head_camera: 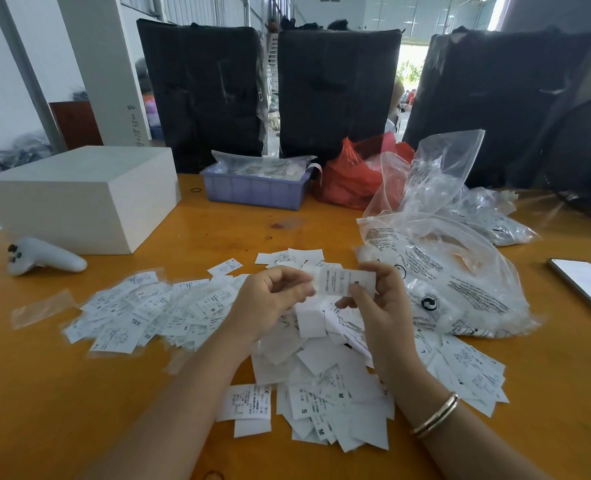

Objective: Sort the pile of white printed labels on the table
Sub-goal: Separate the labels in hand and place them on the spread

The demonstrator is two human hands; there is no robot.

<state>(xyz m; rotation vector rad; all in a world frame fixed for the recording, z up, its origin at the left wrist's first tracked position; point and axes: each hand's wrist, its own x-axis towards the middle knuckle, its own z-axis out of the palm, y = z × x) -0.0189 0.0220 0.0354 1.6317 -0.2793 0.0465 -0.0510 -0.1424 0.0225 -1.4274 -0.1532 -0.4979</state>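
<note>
A wide pile of white printed labels (325,386) covers the orange table (62,410) in front of me, with size letters like M, S and XXL showing. Another spread of labels (148,310) lies to the left, some in clear sleeves. Both hands are raised over the middle of the pile. My right hand (373,306) pinches a small stack of labels (339,282) marked M. My left hand (273,299) is curled, its fingertips on the left edge of that same stack.
A white box (82,199) and a white controller (44,258) sit at the left. A lilac tray (256,188), a red bag (352,174) and clear plastic bags (453,265) lie behind and right. A phone (585,285) rests at the right edge.
</note>
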